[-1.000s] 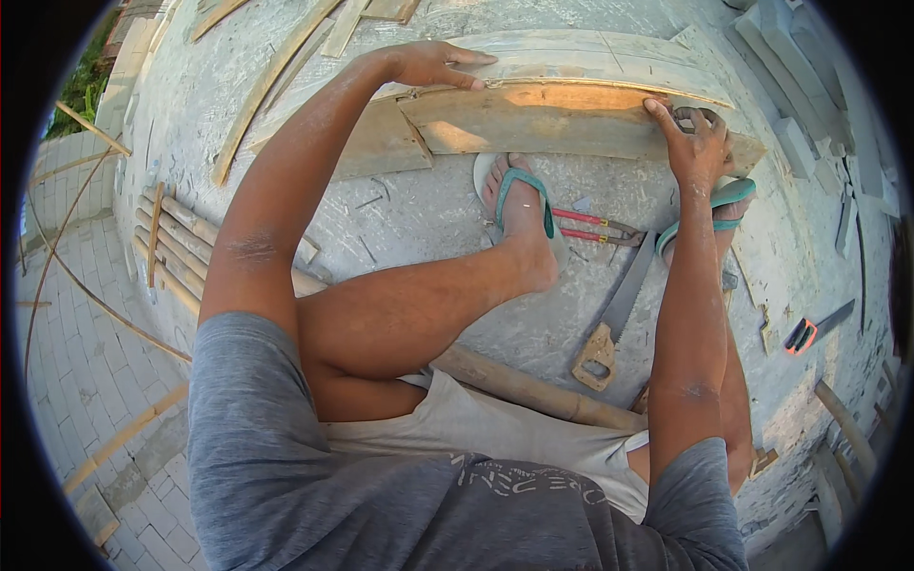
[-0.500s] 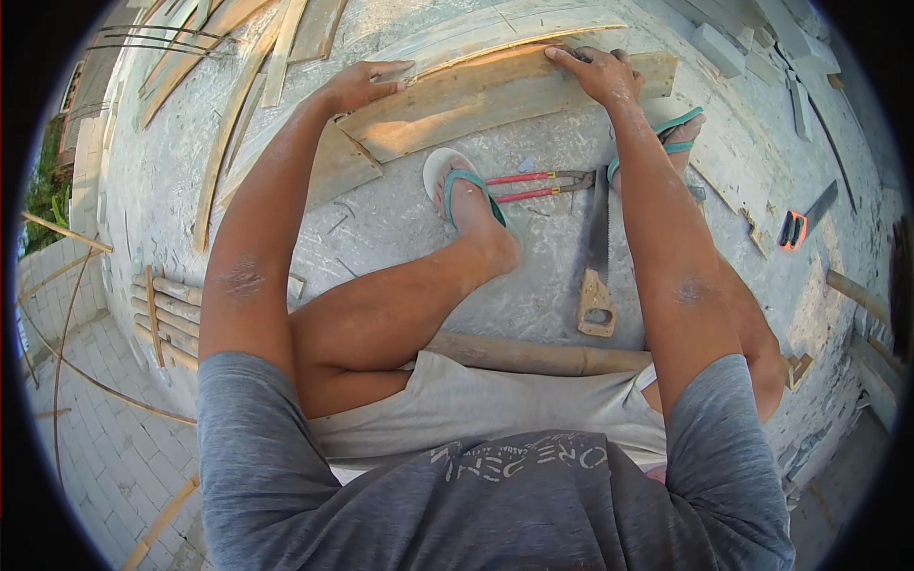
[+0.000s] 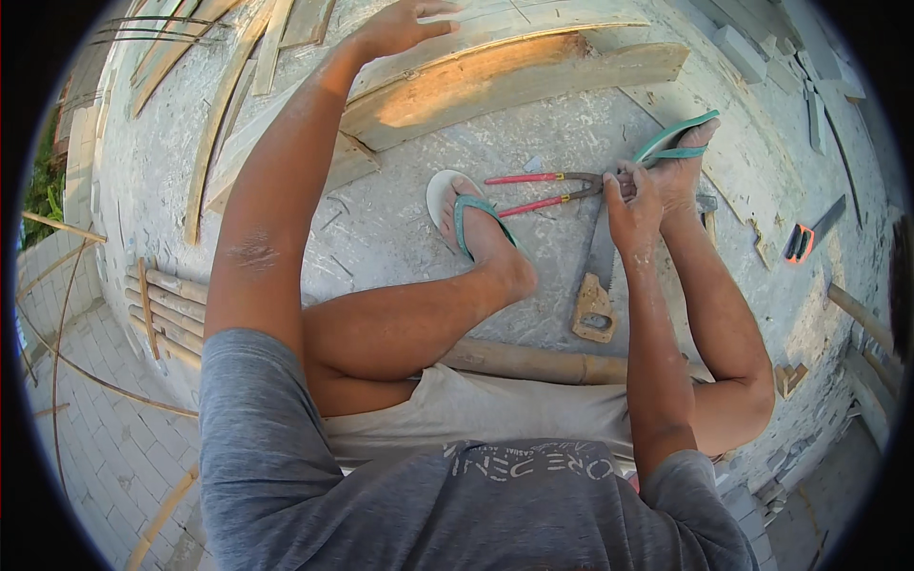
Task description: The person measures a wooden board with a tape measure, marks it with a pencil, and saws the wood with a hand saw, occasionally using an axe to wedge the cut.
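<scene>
My left hand (image 3: pixel 405 29) is stretched out past the far side of a wooden plank (image 3: pixel 447 103), its fingers extended and apart, holding nothing I can see. The plank lies with its wide face toward me and a warm patch of light on it. Beside my right foot, my right hand (image 3: pixel 635 211) is down low with its fingers curled at the jaw end of red-handled pincers (image 3: pixel 533 178). What those fingers hold, if anything, is hidden. Just below lies a handsaw (image 3: pixel 598 295) with a wooden handle, its blade end partly behind that hand.
A second saw (image 3: pixel 803 243) with an orange and black handle lies at the right. A metal tool head (image 3: pixel 706 204) shows beside my right foot. Long boards (image 3: pixel 224 143) lie at the far left, bamboo poles (image 3: pixel 171 309) nearer. Grey blocks (image 3: pixel 741 52) stand far right.
My right hand has left the plank's right end and come down toward me to the pincers and saw. My left hand has moved farther away, off the plank's left end.
</scene>
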`<action>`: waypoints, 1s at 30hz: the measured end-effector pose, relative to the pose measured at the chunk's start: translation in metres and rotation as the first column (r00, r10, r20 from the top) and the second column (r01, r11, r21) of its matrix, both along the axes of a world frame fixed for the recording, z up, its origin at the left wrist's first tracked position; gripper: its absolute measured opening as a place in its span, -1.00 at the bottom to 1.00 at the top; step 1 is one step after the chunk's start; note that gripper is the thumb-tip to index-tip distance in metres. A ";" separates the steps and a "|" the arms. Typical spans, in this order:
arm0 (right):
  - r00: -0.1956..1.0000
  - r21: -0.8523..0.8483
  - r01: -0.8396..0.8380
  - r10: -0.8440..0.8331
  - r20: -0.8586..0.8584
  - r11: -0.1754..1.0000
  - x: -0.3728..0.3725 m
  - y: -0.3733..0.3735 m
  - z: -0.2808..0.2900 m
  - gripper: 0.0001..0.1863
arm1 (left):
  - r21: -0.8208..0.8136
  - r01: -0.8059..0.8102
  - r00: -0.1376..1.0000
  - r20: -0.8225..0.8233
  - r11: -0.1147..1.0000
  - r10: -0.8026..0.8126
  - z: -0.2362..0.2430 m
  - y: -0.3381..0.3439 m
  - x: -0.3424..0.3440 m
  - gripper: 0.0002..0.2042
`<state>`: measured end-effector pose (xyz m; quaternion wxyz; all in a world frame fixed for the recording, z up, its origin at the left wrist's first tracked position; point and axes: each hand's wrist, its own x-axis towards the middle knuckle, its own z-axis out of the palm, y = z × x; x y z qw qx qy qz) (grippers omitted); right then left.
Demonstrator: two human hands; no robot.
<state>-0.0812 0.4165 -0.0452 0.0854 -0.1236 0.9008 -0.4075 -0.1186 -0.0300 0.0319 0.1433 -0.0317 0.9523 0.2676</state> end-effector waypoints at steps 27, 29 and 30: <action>0.953 0.009 -0.156 0.153 -0.263 0.988 -0.092 -0.075 0.008 -0.43 | -0.258 -0.128 0.945 0.262 0.958 0.197 0.082 -0.110 0.081 -0.42; 0.921 0.040 -0.158 0.162 -0.355 0.987 -0.117 -0.101 0.014 -0.39 | -0.268 -0.163 0.917 0.315 0.949 0.247 0.095 -0.126 0.108 -0.41; 0.932 0.018 -0.188 0.184 -0.313 0.982 -0.120 -0.119 0.019 -0.27 | -0.260 -0.239 0.938 0.187 0.936 0.291 0.091 -0.135 0.129 -0.41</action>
